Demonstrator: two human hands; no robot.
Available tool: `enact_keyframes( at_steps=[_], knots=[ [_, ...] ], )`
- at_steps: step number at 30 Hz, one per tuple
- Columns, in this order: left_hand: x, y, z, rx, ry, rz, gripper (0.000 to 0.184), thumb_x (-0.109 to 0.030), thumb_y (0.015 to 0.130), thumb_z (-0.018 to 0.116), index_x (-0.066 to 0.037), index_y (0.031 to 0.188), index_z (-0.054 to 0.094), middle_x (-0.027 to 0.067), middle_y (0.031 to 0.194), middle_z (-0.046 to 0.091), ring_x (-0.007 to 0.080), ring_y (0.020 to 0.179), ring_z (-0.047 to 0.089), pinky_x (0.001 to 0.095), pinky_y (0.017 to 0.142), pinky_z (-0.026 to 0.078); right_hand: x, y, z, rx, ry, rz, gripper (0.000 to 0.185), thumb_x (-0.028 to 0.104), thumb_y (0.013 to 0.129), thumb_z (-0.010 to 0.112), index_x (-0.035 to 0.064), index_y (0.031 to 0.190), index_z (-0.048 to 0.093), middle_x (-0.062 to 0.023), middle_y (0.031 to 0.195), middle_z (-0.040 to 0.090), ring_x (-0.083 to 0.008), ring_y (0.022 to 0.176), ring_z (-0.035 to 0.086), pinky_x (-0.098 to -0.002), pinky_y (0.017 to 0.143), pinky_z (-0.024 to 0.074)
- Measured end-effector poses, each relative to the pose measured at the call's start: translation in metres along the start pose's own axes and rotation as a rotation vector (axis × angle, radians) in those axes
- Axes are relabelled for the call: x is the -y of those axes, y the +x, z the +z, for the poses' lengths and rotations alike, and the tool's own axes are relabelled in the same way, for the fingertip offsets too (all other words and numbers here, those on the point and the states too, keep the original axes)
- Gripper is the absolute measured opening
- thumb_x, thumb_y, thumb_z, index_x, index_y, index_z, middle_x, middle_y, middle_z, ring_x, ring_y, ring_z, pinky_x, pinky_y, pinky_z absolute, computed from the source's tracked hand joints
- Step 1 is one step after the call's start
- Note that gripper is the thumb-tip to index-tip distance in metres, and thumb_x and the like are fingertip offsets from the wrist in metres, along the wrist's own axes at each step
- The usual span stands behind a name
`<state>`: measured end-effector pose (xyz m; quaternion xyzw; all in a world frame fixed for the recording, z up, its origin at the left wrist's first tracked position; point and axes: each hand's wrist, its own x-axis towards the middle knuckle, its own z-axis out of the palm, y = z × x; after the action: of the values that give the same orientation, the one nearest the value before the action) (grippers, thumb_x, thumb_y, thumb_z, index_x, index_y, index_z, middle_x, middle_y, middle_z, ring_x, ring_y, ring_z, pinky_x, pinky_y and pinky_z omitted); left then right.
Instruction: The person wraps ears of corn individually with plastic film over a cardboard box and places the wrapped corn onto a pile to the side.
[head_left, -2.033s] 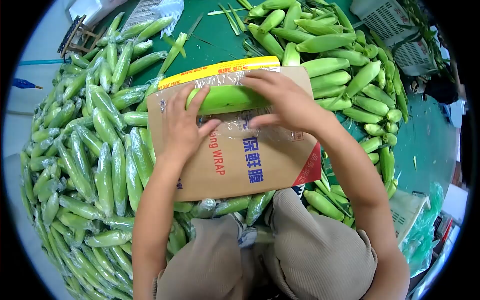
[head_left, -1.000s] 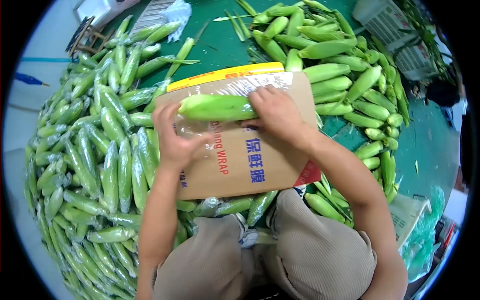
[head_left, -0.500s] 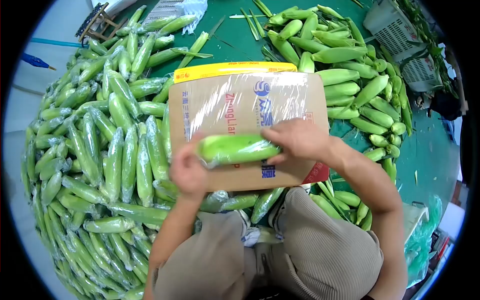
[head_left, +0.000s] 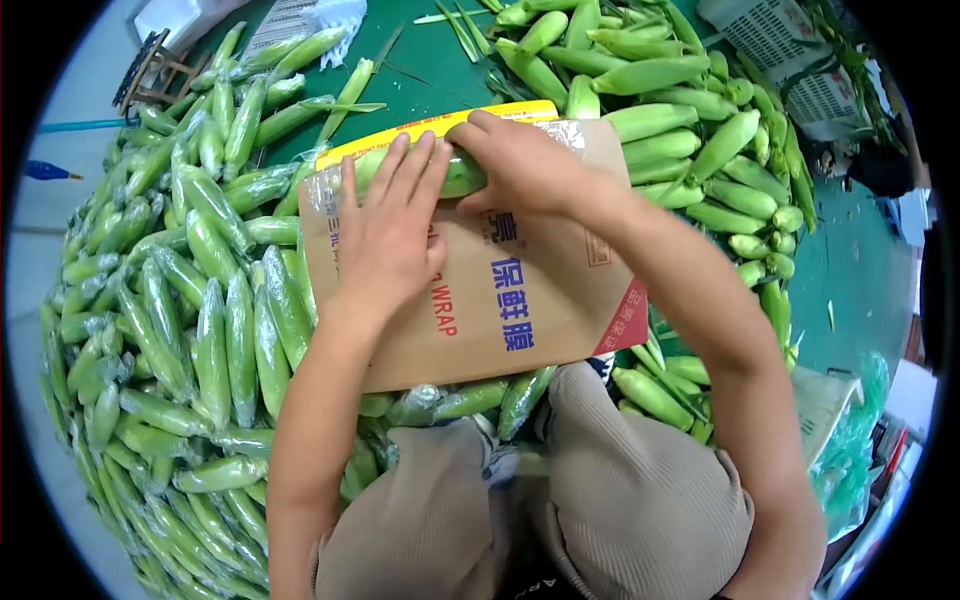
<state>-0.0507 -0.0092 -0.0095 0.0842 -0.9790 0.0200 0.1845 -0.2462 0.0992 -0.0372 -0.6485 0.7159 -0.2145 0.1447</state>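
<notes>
A green-husked ear of corn (head_left: 462,178) lies across the far part of a cardboard box (head_left: 400,340) in front of my knees. My left hand (head_left: 395,215) rests flat on the corn, its fingers stretched forward and slightly apart. Around the right end of the corn, the fingers of my right hand (head_left: 520,165) are curled. Clear plastic film shows at the box's far edge, beside a yellow cling film carton (head_left: 535,110). Much of the corn is hidden under both hands.
Film-wrapped corn (head_left: 210,340) is heaped on the left, reaching round to my feet. Unwrapped corn (head_left: 660,110) is piled at the right, with white plastic baskets (head_left: 770,45) behind it. Green plastic bags (head_left: 850,450) lie at far right.
Both hands have carried the corn away from me, from the box's middle to its far edge. My left hand has gone from curled at the corn's end to flat on top.
</notes>
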Motion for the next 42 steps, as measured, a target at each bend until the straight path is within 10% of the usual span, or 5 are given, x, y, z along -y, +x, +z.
enact_keyframes(
  at_steps=[11,25,31,36,42],
  knots=[
    [-0.011,0.004,-0.021,0.843,-0.479,0.023,0.051,-0.024,0.067,0.079,-0.006,0.113,0.067,0.0207,0.103,0.074,0.0426,0.099,0.07,0.0505,0.088,0.056,-0.002,-0.006,0.04,0.203,-0.274,-0.271,0.066,0.047,0.103,0.06,0.0296,0.164,0.04,0.0037,0.175,0.026,-0.0241,0.164,0.014,-0.0638,0.13,0.0115],
    [-0.071,-0.108,-0.045,1.623,-1.505,-0.015,0.089,-0.027,0.079,0.087,-0.01,0.155,0.044,0.0173,0.13,0.067,0.0285,0.122,0.065,0.0372,0.101,0.051,0.103,-0.192,-0.013,1.094,0.82,0.276,0.075,0.06,0.091,0.075,0.0084,0.142,0.059,-0.0208,0.116,0.072,-0.0365,0.11,0.069,-0.0456,0.099,0.0515],
    [-0.063,-0.146,-0.054,1.145,-1.413,-0.342,0.09,-0.016,0.08,0.089,-0.005,0.156,0.042,0.017,0.136,0.066,0.0286,0.13,0.062,0.0412,0.113,0.047,0.072,-0.254,0.032,0.784,1.092,0.439,0.061,0.042,0.093,0.08,0.008,0.14,0.06,-0.0154,0.122,0.07,-0.0264,0.113,0.067,-0.0396,0.096,0.0522],
    [-0.091,-0.116,-0.038,-0.386,-1.898,-0.852,0.066,-0.029,0.093,0.075,-0.009,0.143,0.038,0.0174,0.113,0.064,0.0345,0.105,0.067,0.0505,0.099,0.056,0.112,-0.213,0.067,0.374,1.3,0.244,0.085,0.038,0.085,0.089,0.0028,0.15,0.046,-0.0173,0.138,0.062,-0.026,0.128,0.058,-0.0375,0.107,0.047],
    [-0.108,-0.106,-0.037,1.009,-1.334,0.207,0.071,-0.029,0.093,0.078,-0.003,0.149,0.042,0.0192,0.135,0.062,0.0368,0.117,0.065,0.0449,0.104,0.053,0.049,-0.249,0.037,0.598,0.932,0.197,0.054,0.032,0.09,0.083,0.0048,0.133,0.065,-0.0109,0.118,0.075,-0.0191,0.111,0.069,-0.0352,0.093,0.0555]
  ],
)
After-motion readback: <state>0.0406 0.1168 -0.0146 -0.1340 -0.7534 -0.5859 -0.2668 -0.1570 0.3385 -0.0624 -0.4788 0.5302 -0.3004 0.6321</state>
